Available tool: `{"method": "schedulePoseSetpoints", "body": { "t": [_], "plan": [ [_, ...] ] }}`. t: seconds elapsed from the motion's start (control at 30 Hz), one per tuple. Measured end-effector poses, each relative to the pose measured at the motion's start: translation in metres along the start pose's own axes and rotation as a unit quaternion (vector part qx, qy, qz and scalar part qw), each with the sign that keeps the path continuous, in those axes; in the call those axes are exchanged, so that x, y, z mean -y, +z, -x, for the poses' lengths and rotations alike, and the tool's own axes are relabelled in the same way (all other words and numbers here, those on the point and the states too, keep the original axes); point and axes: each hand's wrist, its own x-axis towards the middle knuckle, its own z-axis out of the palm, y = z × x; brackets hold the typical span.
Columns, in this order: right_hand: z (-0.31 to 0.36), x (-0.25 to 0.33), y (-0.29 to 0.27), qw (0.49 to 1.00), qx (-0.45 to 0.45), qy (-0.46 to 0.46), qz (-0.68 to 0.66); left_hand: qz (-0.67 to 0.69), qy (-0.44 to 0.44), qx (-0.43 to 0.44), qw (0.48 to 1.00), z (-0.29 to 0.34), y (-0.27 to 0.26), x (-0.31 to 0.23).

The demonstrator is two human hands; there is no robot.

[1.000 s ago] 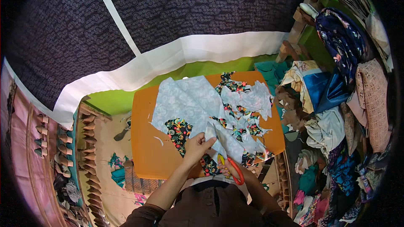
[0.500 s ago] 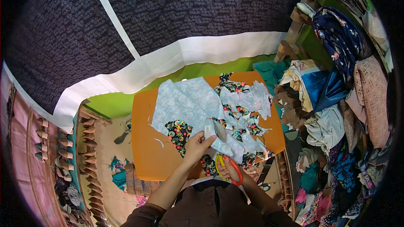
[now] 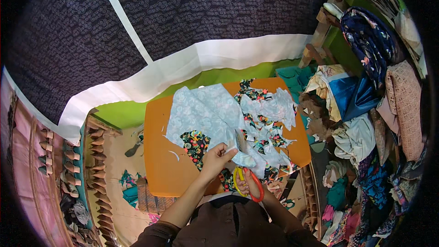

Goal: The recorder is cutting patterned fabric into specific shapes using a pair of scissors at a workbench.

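Observation:
A large piece of floral cloth [image 3: 201, 107] lies on the orange table [image 3: 157, 169], mostly pale underside up, with a black flowered corner turned over at its near left. My left hand [image 3: 216, 159] pinches its near edge between thumb and fingers. Just to the right, my right hand [image 3: 247, 184] is closed round the scissors [image 3: 259, 186], which have one yellow and one red handle loop. Their blades point away from me at the cloth beside my left fingertips. How far apart the blades stand is hard to make out.
Jagged floral cloth scraps [image 3: 270, 110] cover the table's right side. A thin white sliver [image 3: 173, 155] lies at its left. Shoe lasts line a rack [image 3: 98, 174] on the left. Heaped fabrics [image 3: 356, 142] crowd the right, and a dark patterned cloth [image 3: 219, 13] hangs beyond the table.
The pale cloth flap beside my left fingers has shifted down and right, and the scissor blades show at a slightly different angle. Both hands keep their grips.

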Motion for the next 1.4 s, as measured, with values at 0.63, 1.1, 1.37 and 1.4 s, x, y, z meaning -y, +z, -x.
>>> {"method": "schedulePoseSetpoints", "body": {
  "t": [0.63,1.1,1.37,1.4],
  "plan": [
    [-0.004,-0.006,-0.019,0.999,0.033,0.012,-0.006,-0.084,0.064,-0.063,0.992,-0.001,-0.004,-0.032],
    [0.001,0.004,-0.008,0.997,0.014,0.000,0.075,-0.083,0.076,-0.086,0.990,0.003,-0.004,-0.026],
    [-0.005,-0.006,-0.006,0.999,-0.021,0.011,0.027,-0.093,0.065,-0.052,0.992,0.005,-0.002,-0.033],
    [-0.006,-0.007,-0.010,0.999,-0.014,0.015,0.035,-0.090,0.058,-0.053,0.993,0.005,-0.002,-0.033]
  ]
}}
